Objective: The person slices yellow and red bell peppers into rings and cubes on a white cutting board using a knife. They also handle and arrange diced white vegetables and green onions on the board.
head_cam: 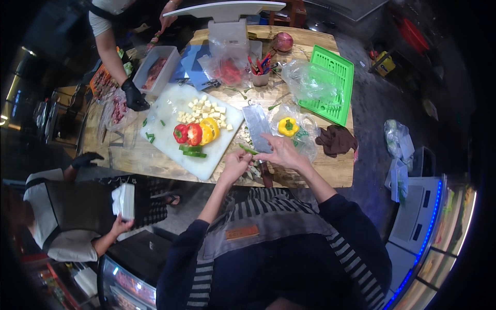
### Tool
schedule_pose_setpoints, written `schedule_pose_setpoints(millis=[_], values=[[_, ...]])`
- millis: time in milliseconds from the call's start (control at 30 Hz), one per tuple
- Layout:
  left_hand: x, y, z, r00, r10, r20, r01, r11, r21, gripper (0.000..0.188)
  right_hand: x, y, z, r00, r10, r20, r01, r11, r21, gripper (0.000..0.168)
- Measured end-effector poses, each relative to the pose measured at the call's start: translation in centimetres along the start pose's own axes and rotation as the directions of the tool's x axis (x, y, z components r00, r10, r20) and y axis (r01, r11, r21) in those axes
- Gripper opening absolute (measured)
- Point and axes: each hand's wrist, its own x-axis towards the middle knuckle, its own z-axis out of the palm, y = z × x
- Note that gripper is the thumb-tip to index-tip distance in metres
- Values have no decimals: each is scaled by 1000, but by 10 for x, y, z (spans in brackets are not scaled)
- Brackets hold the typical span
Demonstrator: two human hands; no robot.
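My left hand [235, 166] and my right hand [283, 153] meet above the table's near edge. Between their fingertips is a green pepper pod [248, 149], gripped by the left; whether the right fingers also pinch it, I cannot tell. Beneath them a cleaver [257, 126] lies flat, its dark wooden handle [266, 176] towards me. White cubes [205, 108], red pepper pieces [188, 134], yellow pepper rings [209, 130] and green pepper slices [193, 151] rest on the white cutting board [201, 168] at the left. A yellow bell pepper [288, 126] sits on clear plastic at the right.
A green slotted tray [345, 93] with clear plastic on it and a brown cloth [336, 141] lie at the right. Behind are a red onion [283, 42] and a cup of pens [260, 78]. A co-worker's black-gloved hand [134, 97] is beside a plastic meat tub [157, 69]; another person stands left.
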Motion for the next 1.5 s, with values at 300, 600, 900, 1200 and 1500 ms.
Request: schedule_pose_setpoints(millis=[300, 600, 900, 1200, 1500], values=[[8, 33, 26, 998, -45, 46, 34, 977, 209, 24, -2, 40, 13, 932, 195, 307, -361, 583, 728, 28], [27, 43, 52, 993, -102, 65, 101, 995, 12, 36, -14, 49, -1, 989, 147, 4, -126, 832, 541, 19], [41, 43, 57, 989, -87, 117, 87, 996, 6, 32, -29, 57, -5, 962, 270, 36, -226, 714, 663, 15], [37, 30, 55, 938, -241, 248, 329, 844, -424, 17, -35, 77, 0, 882, 470, 35, -307, 517, 799, 20], [27, 19, 82, 907, -233, 351, 370, 839, -398, 28, -18, 130, -28, 875, 479, 69, -381, 592, 710, 28]])
